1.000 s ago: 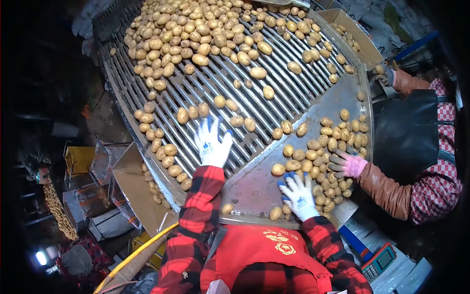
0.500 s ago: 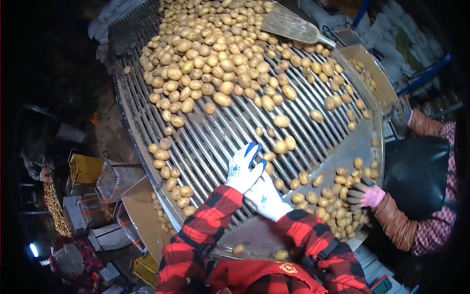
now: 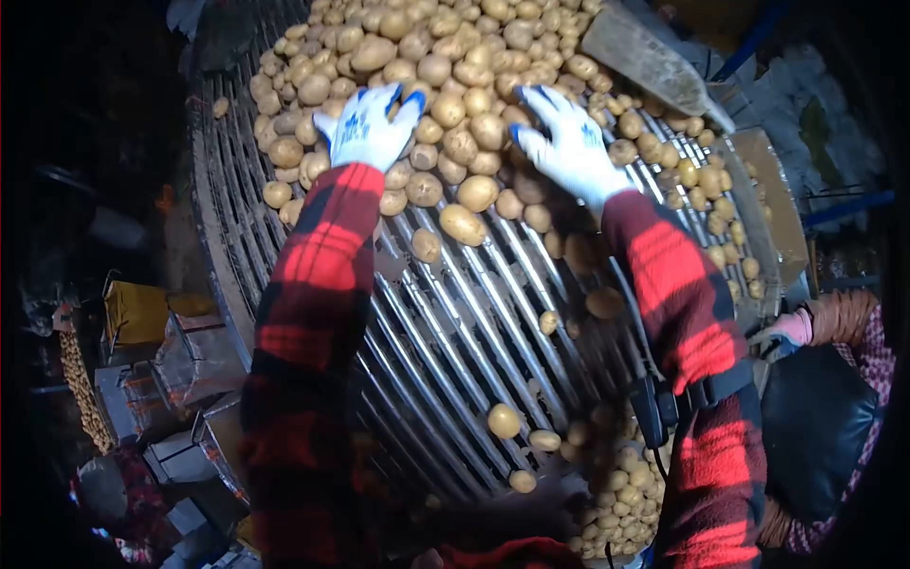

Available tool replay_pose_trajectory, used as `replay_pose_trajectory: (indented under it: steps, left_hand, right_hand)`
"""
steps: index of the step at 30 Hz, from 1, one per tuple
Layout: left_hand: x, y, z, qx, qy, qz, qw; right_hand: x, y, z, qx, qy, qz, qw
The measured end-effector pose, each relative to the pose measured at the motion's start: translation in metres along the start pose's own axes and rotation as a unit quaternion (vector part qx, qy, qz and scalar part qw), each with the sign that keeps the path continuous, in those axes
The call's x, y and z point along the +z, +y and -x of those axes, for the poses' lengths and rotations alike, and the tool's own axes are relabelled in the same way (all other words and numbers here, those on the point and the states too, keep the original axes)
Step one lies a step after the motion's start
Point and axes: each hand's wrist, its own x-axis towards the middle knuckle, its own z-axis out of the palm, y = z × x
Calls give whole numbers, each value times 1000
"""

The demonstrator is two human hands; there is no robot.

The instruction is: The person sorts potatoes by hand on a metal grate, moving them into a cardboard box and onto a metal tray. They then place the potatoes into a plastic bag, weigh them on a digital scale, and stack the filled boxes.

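Observation:
My left hand (image 3: 372,131), in a white glove with blue fingertips, rests on the near side of a big heap of potatoes (image 3: 445,71). Its fingers are spread over the potatoes. Farther right, my right hand (image 3: 572,142) wears the same kind of glove and lies at the heap's right side, fingers stretched out and pointing up and left. Neither hand is closed around a potato. Beneath the heap runs a sloping rack of metal bars (image 3: 464,313). A few loose potatoes, such as one large potato (image 3: 462,225), lie on the bars between my arms.
A metal scoop (image 3: 654,62) lies at the heap's upper right. A cardboard box (image 3: 773,190) stands past the rack's right edge. More potatoes (image 3: 621,503) are gathered at the lower right. Another person's gloved hand (image 3: 785,334) is at the right. Yellow crates (image 3: 137,311) stand at left.
Both hands have moved from close together over the lower bars up to the heap, and are now apart with fingers spread. The other person's hand has left the lower-right potatoes.

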Motion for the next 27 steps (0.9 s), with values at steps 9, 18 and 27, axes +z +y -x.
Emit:
replay_pose_trajectory:
  steps: [9, 18, 27]
  left_hand:
    - [-10, 34, -13, 23, -131, -1, 991]
    - [-32, 100, 81, 55, -230, 14, 972]
    - [-31, 144, 225, 79, -129, -9, 988]
  right_hand:
    - [30, -2, -21, 59, -58, 80, 993]
    - [-13, -42, 98, 102, -100, 32, 989]
    - [-43, -94, 231, 186, -43, 58, 980]
